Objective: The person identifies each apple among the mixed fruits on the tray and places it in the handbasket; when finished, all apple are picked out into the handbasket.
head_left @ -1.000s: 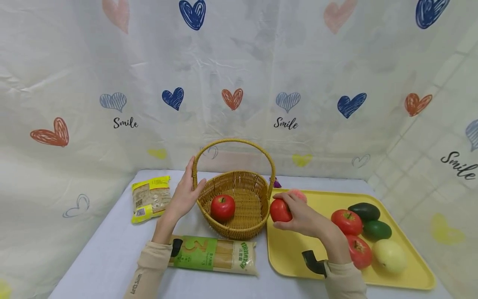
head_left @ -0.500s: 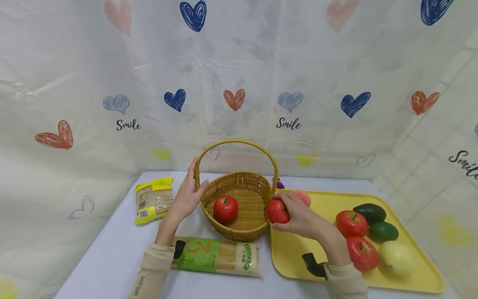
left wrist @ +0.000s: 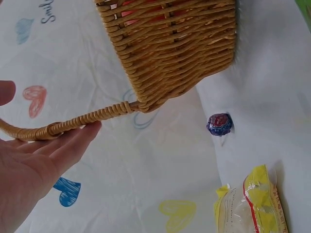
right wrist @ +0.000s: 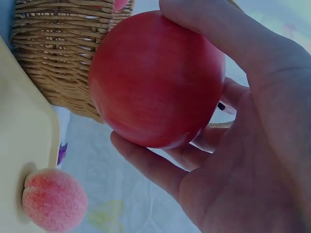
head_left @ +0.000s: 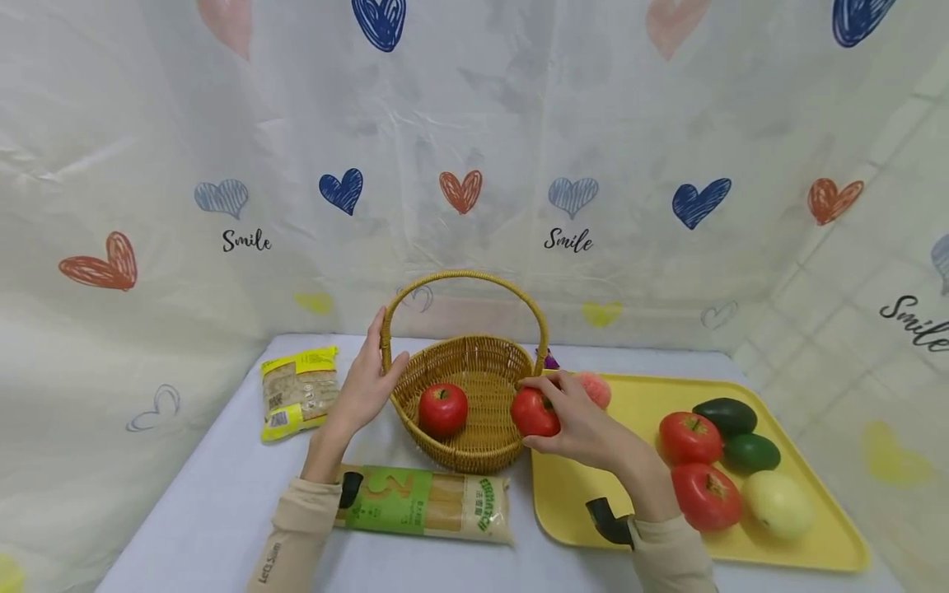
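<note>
My right hand [head_left: 586, 420] holds a red apple [head_left: 535, 412] between thumb and fingers at the right rim of the wicker basket [head_left: 489, 441]. In the right wrist view, fingers wrap the far side of the apple [right wrist: 158, 80], beside the basket's woven wall [right wrist: 63, 53]. Another red apple [head_left: 443, 410] lies inside the basket on the left. With fairly straight fingers, my left hand [head_left: 366, 383] touches the left side of the raised handle. In the left wrist view, the fingers lie along the handle [left wrist: 92, 116] and the thumb stands apart.
Right of the basket, a yellow tray [head_left: 615, 515] carries red apples [head_left: 704, 497], avocados [head_left: 751, 453], a pale yellow round fruit [head_left: 778, 504] and a peach [head_left: 596, 389]. A noodle pack [head_left: 423, 502] lies in front; a yellow bag [head_left: 300, 391] lies left. A small dark wrapped ball [left wrist: 219, 124] sits behind.
My right hand has carried the apple leftward from above the tray to the basket's right rim. The left hand stays at the handle. The head view has shifted slightly.
</note>
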The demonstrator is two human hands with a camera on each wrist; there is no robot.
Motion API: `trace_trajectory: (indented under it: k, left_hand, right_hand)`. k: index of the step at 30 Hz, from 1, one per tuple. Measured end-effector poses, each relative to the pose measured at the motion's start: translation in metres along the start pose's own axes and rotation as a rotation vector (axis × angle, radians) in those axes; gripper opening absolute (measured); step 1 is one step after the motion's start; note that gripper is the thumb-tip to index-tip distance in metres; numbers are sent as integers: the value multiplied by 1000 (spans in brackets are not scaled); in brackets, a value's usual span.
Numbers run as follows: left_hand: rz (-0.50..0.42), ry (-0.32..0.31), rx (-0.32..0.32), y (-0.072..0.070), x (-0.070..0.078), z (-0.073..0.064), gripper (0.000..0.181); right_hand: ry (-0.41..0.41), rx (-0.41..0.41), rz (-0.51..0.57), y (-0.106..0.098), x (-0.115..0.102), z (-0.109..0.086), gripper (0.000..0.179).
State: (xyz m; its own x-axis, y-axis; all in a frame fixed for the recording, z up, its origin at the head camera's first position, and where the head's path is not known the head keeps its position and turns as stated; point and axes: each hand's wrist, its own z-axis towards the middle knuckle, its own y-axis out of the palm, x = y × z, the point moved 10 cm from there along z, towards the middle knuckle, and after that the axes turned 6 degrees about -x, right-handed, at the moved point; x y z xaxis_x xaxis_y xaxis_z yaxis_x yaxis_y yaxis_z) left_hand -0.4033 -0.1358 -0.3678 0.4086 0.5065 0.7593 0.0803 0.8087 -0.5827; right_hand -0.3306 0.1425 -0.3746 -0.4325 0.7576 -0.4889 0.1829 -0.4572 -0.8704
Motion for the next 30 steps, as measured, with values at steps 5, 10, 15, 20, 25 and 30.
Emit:
trace_trajectory:
  k: [5,10,15,20,25,30]
  left_hand:
    - [-4,1,-6,0,-1,1,84]
    - [-8,2,-5,-1,-1,1,84]
    - [-3,-7,-5,-3,0,1,84]
    - [-1,-21,-15,-2,-2,2,83]
    - [4,-26,-16,0,-3,1,83]
    - [13,-3,-10,0,-1,1,83]
  right_hand:
    - [-15,0,0,1,-3,4,69]
    - [-30,19,-20,0,-6,5,69]
    - [-31,27,-39,0,-11,7,71]
    - [-22,38,-42,0,-12,8,73]
    - [-32,24,-38,4,-14,8,75]
    - [-36,33,-50,4,-15,9,76]
